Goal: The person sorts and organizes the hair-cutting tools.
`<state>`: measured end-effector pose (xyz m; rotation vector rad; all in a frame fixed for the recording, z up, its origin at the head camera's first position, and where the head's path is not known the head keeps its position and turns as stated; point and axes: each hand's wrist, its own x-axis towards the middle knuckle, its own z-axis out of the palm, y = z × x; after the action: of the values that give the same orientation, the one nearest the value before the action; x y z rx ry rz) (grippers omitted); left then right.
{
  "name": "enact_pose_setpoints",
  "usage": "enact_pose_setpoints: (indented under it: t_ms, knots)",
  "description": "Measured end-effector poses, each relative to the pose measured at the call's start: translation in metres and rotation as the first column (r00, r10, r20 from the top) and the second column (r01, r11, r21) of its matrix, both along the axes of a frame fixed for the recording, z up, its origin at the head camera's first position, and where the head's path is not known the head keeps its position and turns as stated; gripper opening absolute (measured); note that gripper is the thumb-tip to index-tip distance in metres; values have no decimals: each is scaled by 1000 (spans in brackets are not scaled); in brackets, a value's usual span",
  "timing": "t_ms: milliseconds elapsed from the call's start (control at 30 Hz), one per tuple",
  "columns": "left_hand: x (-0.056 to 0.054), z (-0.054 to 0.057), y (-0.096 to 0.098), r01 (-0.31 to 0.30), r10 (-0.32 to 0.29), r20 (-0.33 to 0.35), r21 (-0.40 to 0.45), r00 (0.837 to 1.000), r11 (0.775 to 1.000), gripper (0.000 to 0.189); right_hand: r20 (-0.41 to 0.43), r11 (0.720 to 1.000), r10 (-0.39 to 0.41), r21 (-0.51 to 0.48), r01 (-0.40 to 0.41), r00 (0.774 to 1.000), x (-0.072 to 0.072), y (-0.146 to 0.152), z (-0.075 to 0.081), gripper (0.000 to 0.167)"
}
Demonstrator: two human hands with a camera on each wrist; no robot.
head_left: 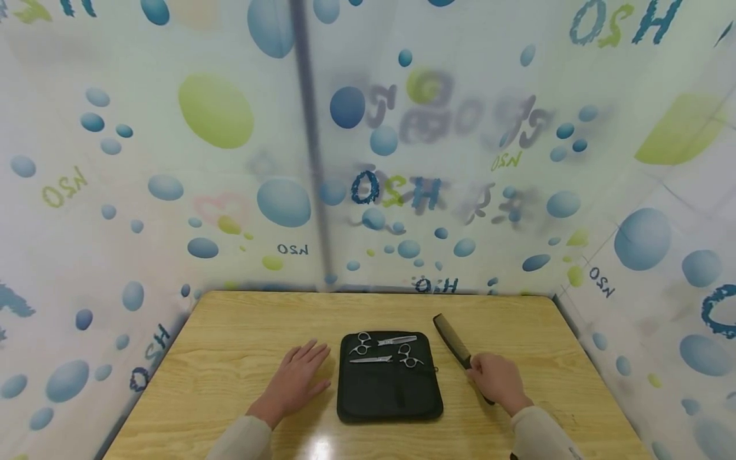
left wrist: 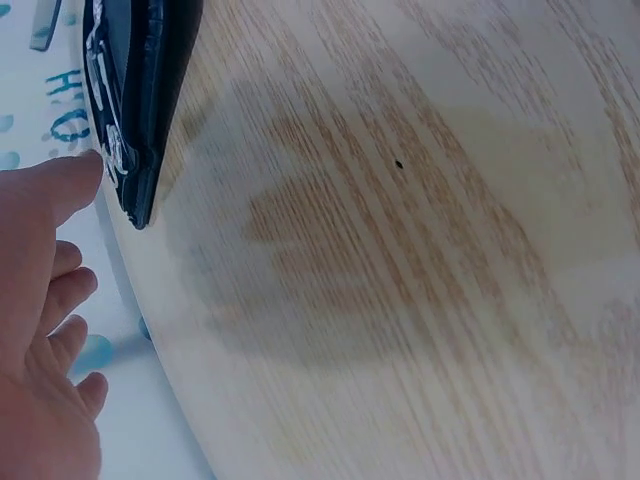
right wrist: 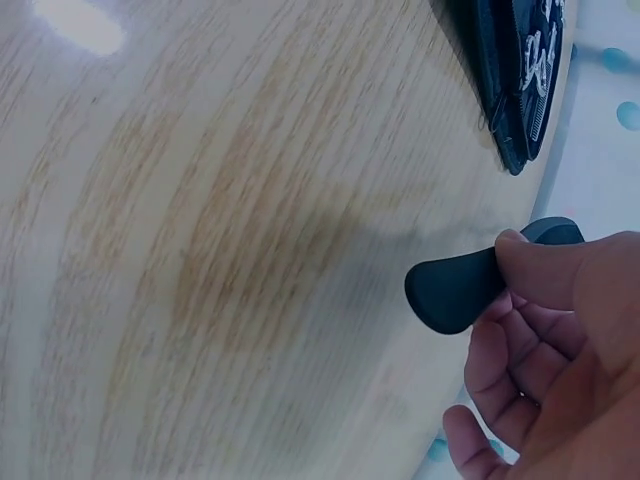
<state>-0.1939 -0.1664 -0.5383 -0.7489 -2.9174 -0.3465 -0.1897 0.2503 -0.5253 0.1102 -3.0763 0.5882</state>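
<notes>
A black zip case [head_left: 388,399] lies flat on the wooden table, with two pairs of silver scissors on its upper half. One pair, with toothed-looking blades [head_left: 397,341], points right; the other, with plain blades [head_left: 370,360], points left. My right hand [head_left: 499,382] grips the handle of a black comb [head_left: 452,340] to the right of the case, its toothed end slanting away to the far left. The handle's rounded end [right wrist: 450,292] sticks out past my thumb in the right wrist view. My left hand [head_left: 300,375], fingers extended and holding nothing, is just left of the case.
The wooden table [head_left: 241,338] ends at a back edge against a patterned curtain [head_left: 402,160] with blue and green bubbles. More of the same curtain hangs along the left and right sides. Light glares off the table near its front.
</notes>
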Motion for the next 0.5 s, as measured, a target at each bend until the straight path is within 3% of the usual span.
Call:
enact_pose_setpoints:
  t_ms: [200, 367, 500]
  knots:
    - [-1, 2, 4, 24, -21, -99, 28, 995, 999, 61, -29, 1000, 17, 24, -17, 999, -2, -5, 1, 42]
    - [-2, 5, 12, 60, -49, -210, 45, 976, 997, 61, -65, 998, 52, 45, -49, 997, -5, -13, 0, 31]
    - [-3, 7, 22, 80, -66, -241, 50, 968, 995, 60, -85, 996, 81, 37, -78, 993, -5, -23, 3, 22]
